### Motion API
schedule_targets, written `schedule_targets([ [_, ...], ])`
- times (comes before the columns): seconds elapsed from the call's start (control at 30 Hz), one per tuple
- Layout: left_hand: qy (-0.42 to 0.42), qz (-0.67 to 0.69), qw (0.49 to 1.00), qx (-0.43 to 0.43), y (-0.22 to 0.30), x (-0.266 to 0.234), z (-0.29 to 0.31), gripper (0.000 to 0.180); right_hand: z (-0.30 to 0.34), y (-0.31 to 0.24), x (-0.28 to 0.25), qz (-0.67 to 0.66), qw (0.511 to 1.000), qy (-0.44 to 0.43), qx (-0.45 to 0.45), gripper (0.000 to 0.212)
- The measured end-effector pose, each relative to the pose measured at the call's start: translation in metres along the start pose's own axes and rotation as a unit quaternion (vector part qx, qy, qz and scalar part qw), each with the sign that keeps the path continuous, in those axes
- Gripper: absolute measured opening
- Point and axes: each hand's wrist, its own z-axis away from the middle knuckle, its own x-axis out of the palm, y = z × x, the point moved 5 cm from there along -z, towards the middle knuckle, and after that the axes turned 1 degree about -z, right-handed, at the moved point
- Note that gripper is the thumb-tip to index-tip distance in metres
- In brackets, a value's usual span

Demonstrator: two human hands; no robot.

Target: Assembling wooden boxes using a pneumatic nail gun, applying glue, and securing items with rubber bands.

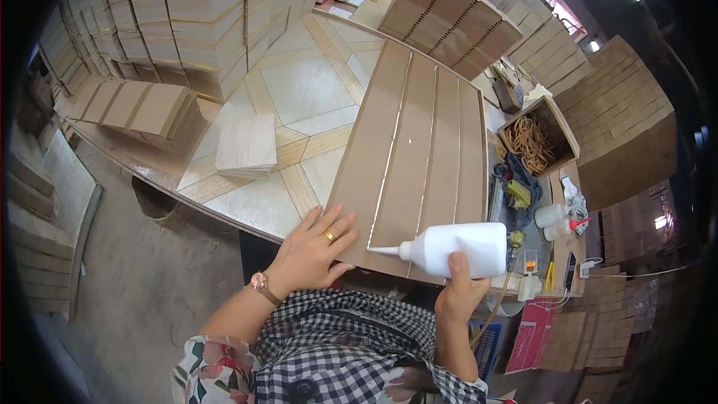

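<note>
Busy workroom, with a bottle tip at the end of a white line

Big stacks of brown board (224,15) fill the back left of the room. From far away, I look down through the head camera at a wide table (299,90) with a tile pattern on top. Across its right half lies a long brown panel (407,157), its near end close to the person's body. A small pile of pale boards (247,142) sits on the table to the left of the panel.

I find the white bottle (464,249) over the panel's near edge, tipped on its side. The person's right hand (458,295) is wrapped around its back end, thumb on top. The left hand (318,247) holds nothing; it lies flat on the panel's near left corner, fingers a bit apart.

Long white lines (384,176) run down the panel. The nozzle (384,251) points left, at the near end of the leftmost one. I can't tell if it touches.

To me, this looks like the step of putting down glue. I think the next move calls for a soft squeeze, a steady tip and a still panel.
</note>
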Motion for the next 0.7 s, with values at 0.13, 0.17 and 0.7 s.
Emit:
schedule_targets([
  [0.13,0.002,-0.008,1.000,0.000,0.002,-0.002,-0.001,0.054,0.012,-0.001,-0.015,0.011,0.999,-0.050,0.012,0.047],
  [0.17,-0.002,-0.011,1.000,-0.001,0.003,-0.002,-0.001,0.054,0.011,-0.002,-0.016,0.017,0.997,-0.072,-0.003,0.047],
  [0.7,0.011,-0.010,0.991,-0.134,-0.029,-0.031,0.046,0.076,-0.096,0.021,0.063,-0.248,0.922,-0.180,0.235,0.064],
])
